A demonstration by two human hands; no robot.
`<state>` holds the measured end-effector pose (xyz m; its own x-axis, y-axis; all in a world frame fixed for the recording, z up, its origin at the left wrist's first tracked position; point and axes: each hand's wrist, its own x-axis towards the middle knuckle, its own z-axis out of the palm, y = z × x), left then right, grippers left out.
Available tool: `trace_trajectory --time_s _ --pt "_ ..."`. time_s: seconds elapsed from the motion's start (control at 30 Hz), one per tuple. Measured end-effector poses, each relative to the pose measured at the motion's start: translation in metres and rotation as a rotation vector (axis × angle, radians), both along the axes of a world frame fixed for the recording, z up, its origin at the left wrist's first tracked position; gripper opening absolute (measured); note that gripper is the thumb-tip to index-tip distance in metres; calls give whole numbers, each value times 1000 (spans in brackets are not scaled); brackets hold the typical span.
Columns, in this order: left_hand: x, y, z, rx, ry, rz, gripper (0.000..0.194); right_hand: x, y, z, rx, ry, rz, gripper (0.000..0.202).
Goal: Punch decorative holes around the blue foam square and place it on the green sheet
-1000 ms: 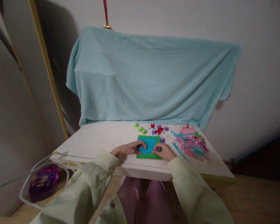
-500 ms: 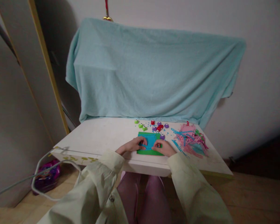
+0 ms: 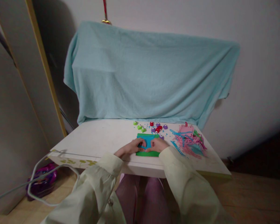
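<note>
A blue sheet (image 3: pixel 147 142) with small holes along its edge lies on a larger green sheet (image 3: pixel 149 154) near the table's front edge. My left hand (image 3: pixel 135 146) rests at the left side of the blue sheet, thumb and fingers curved apart with the sheet beneath them. On the right side, my right hand (image 3: pixel 156 145) presses on the blue sheet, its thumb pointing toward my left thumb and its fingers curled. What lies under the right fingertips is hidden.
Behind the sheets stand several green (image 3: pixel 140 127), red (image 3: pixel 151 123) and purple pieces (image 3: pixel 165 127) with eyes. Pink and blue strips (image 3: pixel 189 141) are heaped at the right of the white table (image 3: pixel 95 133). A light blue cloth (image 3: pixel 149 71) hangs behind; a cable (image 3: pixel 37 168) loops at the left.
My right hand has moved left over the blue sheet, closer to my left hand. The whole view has shifted slightly.
</note>
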<state>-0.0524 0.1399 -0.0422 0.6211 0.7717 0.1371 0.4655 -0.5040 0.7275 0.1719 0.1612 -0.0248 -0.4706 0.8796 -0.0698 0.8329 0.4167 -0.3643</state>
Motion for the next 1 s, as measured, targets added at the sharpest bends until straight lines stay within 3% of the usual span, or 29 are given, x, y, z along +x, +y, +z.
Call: trace_trajectory --time_s 0.2,0.47,0.67,0.83,0.93,1.0 --pt "-1 1 0 17 25 -4 26 12 14 -4 -61 14 27 45" --pt "-1 -4 3 68 28 -32 28 43 27 -5 -263 77 36 47" --pt "-1 -24 2 253 4 -52 27 48 24 -2 -371 186 47 42" --pt "0 -38 3 346 106 -40 37 57 24 -6 -436 260 78 44" --pt "1 -42 8 362 114 -24 40 59 16 -5 -417 362 106 44" --pt "2 -44 12 368 96 -21 40 55 4 -2 -276 485 55 40"
